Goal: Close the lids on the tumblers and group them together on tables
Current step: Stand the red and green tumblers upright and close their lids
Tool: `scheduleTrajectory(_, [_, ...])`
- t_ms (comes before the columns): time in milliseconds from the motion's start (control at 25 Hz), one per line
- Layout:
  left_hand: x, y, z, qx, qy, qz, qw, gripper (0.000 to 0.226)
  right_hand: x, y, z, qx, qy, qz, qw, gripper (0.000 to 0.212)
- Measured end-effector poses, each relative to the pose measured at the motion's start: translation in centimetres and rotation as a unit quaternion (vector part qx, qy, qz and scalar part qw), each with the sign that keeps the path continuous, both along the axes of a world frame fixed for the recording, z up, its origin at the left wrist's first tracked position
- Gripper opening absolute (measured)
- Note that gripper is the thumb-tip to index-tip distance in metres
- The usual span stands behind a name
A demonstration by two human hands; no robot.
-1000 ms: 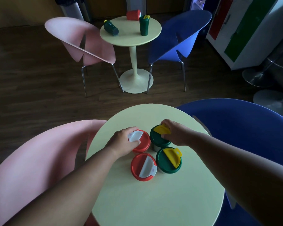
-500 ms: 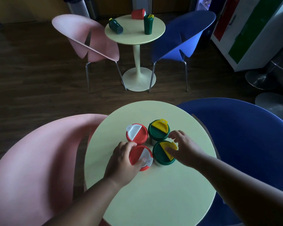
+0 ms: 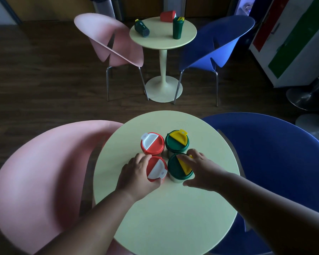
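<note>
Several tumblers stand in a tight square on the near round table (image 3: 173, 208). My left hand (image 3: 136, 173) grips the near red tumbler (image 3: 156, 168) from its left side; its white flap lies flat. My right hand (image 3: 201, 170) holds the near green tumbler (image 3: 177, 167), fingers over its yellow flap. Behind them stand a red tumbler (image 3: 152, 145) with a white flap and a green tumbler (image 3: 176, 142) with a yellow flap, both untouched. On the far table (image 3: 162, 41), one green tumbler (image 3: 141, 28) lies on its side, another green one (image 3: 177, 28) stands upright, and a red one (image 3: 167, 16) lies tipped.
A pink chair (image 3: 35, 181) sits left of the near table and a blue chair (image 3: 274, 162) right of it. Another pink chair (image 3: 109, 41) and blue chair (image 3: 215, 43) flank the far table. A white cabinet (image 3: 293, 39) stands at the right. Dark wood floor lies between the tables.
Both hands came off the two far tumblers and moved back to the two near ones. They now hold the near pair more closely than half a second ago.
</note>
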State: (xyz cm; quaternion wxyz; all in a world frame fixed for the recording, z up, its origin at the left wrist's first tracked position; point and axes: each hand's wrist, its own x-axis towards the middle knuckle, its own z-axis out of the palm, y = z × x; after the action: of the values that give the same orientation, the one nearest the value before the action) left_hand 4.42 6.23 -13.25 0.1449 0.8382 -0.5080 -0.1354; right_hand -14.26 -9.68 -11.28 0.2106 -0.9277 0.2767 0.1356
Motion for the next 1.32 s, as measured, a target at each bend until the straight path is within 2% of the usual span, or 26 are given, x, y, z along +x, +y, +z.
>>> scheduleTrajectory(160, [1.3,-0.9,0.7,0.028,-0.003,-0.09,0.996,0.079,-0.3,-0.1,-0.1,0.002,-0.003,-0.021,1.0,0.088])
scheduleTrajectory(280, [2.7,-1.8,1.7,0.073,-0.039,-0.208,0.975,0.078,-0.5,0.0,-0.1,0.001,-0.006,-0.043,0.999,0.086])
scheduleTrajectory(400, [3.3,-2.6,2.2,0.109,-0.061,-0.27,0.955,0.085,-0.4,0.3,-0.1,-0.01,-0.014,-0.058,0.998,0.087])
scheduleTrajectory(480, [3.1,-2.9,2.4,0.121,-0.07,-0.287,0.948,0.092,-0.2,0.7,-0.2,-0.012,-0.025,-0.065,0.998,0.09])
scheduleTrajectory(640, [3.1,-3.5,2.7,0.094,-0.068,-0.317,0.941,0.079,-0.1,1.2,-0.6,-0.003,-0.041,-0.083,0.996,0.091])
scheduleTrajectory(800, [4.3,-4.2,3.1,0.113,-0.068,-0.363,0.922,0.082,0.1,1.5,-0.8,0.002,-0.051,-0.107,0.993,0.091])
scheduleTrajectory(1000, [4.7,-4.3,3.2,0.099,-0.078,-0.359,0.925,0.098,0.0,1.8,-1.1,0.002,-0.05,-0.116,0.992,0.093])
scheduleTrajectory(1320, [4.7,-4.8,2.9,0.097,-0.103,-0.377,0.915,0.093,-0.1,1.5,-0.9,0.001,-0.044,-0.107,0.993,0.094])
